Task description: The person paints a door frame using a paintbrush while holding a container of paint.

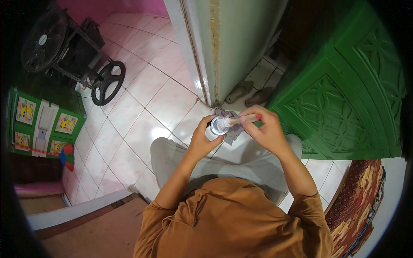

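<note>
My left hand (201,141) is wrapped round a small round can (213,127), thumb on the near side and fingers on the far side. Pale, whitish contents show inside its rim. From the right, my right hand (267,130) pinches the handle of a paintbrush (237,121), whose end near the fingertips is red. The brush's white bristles lie over the can's opening; whether they touch the contents I cannot tell. A crumpled grey rag (230,138) lies on the floor just beyond and under the can and brush.
Ahead stands a pale green wall end with a white, worn edge (202,64). Two sandals (240,91) lie behind it. Green moulded panels (331,103) rise close on the right, above a patterned rug (357,202). At left are a black fan (45,41) and a green cabinet (43,122).
</note>
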`<action>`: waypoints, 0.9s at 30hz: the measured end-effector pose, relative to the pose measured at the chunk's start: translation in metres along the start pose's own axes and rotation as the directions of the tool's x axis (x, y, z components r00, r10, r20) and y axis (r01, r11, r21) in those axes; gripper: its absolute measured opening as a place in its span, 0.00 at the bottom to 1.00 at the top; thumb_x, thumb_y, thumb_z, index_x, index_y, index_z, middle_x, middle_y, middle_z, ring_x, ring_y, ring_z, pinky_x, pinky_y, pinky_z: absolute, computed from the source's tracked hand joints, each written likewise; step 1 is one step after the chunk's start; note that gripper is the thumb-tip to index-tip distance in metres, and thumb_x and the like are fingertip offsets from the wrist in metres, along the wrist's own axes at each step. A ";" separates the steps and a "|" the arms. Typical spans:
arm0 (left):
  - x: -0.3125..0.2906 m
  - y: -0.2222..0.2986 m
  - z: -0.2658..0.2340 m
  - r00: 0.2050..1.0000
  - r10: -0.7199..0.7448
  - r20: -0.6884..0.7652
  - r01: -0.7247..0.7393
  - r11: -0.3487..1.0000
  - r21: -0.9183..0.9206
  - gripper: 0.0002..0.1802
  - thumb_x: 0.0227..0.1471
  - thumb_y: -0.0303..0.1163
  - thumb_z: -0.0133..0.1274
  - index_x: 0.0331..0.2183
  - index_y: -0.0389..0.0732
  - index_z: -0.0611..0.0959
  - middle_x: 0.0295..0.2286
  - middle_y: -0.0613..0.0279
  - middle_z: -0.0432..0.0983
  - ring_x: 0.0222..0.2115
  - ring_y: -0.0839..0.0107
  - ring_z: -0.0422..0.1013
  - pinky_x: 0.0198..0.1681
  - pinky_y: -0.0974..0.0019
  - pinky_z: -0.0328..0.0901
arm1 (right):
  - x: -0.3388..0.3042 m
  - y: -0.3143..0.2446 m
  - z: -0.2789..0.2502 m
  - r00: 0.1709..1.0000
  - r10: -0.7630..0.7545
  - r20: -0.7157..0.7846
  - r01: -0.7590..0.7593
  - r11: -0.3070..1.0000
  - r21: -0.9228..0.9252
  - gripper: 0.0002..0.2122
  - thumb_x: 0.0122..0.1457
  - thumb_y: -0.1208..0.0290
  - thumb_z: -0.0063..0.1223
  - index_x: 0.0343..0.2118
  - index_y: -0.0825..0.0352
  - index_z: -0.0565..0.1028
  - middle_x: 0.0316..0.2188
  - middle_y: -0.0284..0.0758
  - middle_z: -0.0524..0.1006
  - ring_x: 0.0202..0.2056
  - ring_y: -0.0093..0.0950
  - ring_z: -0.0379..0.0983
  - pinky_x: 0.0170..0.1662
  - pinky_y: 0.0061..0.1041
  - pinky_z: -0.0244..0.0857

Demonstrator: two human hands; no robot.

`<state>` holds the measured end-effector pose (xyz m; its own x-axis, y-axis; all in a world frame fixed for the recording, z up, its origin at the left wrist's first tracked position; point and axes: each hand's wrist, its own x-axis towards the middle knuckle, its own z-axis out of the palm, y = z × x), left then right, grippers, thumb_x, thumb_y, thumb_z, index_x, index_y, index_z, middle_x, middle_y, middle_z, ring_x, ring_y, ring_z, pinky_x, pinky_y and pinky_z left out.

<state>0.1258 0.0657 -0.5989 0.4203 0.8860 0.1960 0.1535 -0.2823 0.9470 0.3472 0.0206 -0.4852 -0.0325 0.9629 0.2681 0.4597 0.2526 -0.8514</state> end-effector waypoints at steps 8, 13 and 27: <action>0.006 0.005 -0.001 1.000 -0.012 0.001 0.012 0.995 -0.096 0.37 0.46 0.25 0.69 0.56 0.34 0.70 0.51 0.54 0.73 0.54 0.66 0.70 0.61 0.62 0.62 | -0.009 0.037 -0.009 0.870 0.482 -0.101 -0.295 0.674 0.677 0.07 0.65 0.72 0.56 0.40 0.71 0.77 0.30 0.36 0.80 0.27 0.23 0.77 0.33 0.25 0.73; 0.019 0.020 -0.005 0.998 0.030 -0.060 -0.034 0.997 -0.063 0.36 0.44 0.31 0.71 0.53 0.34 0.73 0.47 0.53 0.78 0.51 0.63 0.74 0.57 0.61 0.65 | -0.003 0.035 -0.005 0.805 0.591 -0.056 -0.305 0.493 0.815 0.09 0.66 0.68 0.55 0.39 0.69 0.75 0.28 0.36 0.78 0.25 0.26 0.75 0.32 0.27 0.72; 0.055 0.048 -0.018 0.987 0.103 -0.120 -0.105 0.994 -0.005 0.37 0.44 0.37 0.74 0.52 0.34 0.75 0.44 0.52 0.78 0.47 0.63 0.75 0.53 0.61 0.68 | 0.031 0.014 -0.014 0.770 0.623 -0.137 -0.220 0.462 0.859 0.11 0.66 0.62 0.58 0.32 0.64 0.73 0.24 0.33 0.77 0.24 0.25 0.73 0.28 0.27 0.71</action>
<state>0.1396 0.1075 -0.5383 0.3239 0.8897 0.3218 0.1038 -0.3715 0.9226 0.3654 0.0526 -0.4828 0.3829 0.8859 -0.2618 -0.5430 -0.0134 -0.8396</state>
